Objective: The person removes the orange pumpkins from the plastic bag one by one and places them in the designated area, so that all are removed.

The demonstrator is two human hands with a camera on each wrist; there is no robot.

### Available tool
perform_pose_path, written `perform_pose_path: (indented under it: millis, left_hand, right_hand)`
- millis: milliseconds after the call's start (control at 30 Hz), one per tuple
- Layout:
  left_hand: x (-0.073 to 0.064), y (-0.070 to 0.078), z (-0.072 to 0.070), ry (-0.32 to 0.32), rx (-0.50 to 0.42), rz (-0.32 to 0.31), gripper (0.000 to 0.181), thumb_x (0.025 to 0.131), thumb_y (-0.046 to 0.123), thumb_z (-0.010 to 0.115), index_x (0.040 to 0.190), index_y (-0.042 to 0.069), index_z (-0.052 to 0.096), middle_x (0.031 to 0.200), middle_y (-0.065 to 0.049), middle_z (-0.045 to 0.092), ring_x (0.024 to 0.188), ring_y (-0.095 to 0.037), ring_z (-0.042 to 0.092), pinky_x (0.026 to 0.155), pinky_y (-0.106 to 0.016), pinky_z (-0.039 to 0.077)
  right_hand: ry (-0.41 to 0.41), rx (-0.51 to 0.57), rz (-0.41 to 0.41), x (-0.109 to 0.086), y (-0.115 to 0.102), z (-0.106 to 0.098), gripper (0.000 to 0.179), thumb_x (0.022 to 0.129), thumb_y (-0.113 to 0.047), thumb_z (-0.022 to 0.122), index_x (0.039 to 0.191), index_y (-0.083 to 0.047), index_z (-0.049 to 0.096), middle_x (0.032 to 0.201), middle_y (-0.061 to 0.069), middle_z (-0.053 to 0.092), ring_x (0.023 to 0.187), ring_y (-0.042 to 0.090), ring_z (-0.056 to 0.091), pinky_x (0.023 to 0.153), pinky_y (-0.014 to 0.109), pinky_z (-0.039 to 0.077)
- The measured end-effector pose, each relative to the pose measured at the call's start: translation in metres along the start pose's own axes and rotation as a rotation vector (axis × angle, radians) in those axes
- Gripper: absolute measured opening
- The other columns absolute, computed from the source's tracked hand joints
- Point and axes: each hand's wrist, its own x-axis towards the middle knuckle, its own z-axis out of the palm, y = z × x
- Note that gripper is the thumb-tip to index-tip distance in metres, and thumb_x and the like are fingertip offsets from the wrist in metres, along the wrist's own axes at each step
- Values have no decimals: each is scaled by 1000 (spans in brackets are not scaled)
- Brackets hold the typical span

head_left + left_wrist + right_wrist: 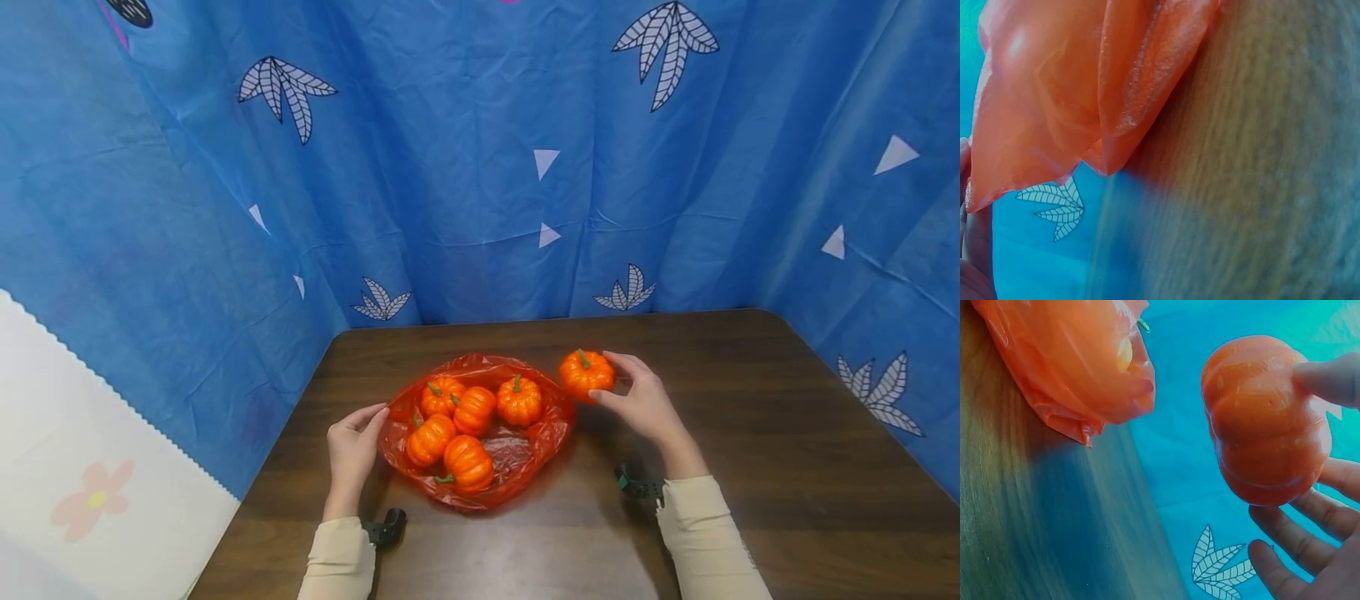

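A red plastic bag (510, 454) lies opened out on the table, with several small orange pumpkins (474, 410) inside it. My left hand (352, 446) pinches the bag's left rim between thumb and fingers. In the left wrist view the bag's side (1054, 94) is drawn toward the fingertips at the left edge. Just off the bag's right rim, my right hand (641, 400) holds another small pumpkin (585, 375) with a green stem. The right wrist view shows that pumpkin (1266, 425) between thumb and fingers, raised off the table.
The brown wooden table (787, 467) extends around the bag. A blue patterned curtain (480, 167) hangs along its back and sides. White cloth with a flower print (90, 500) hangs at the left. Each wrist wears a dark strap with a small camera (392, 527).
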Motion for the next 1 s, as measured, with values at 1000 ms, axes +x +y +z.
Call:
perform_pose_path:
  millis: [1000]
  left_hand:
    - [0,0,0,1,-12,-17,31,94,33,70,113,9,76,116,-14,74,101,-29,73,78,-25,61]
  right_hand:
    - [28,80,228,3,13,-12,74,93,-21,71,153,-1,33,154,29,35,135,47,45,111,57,42]
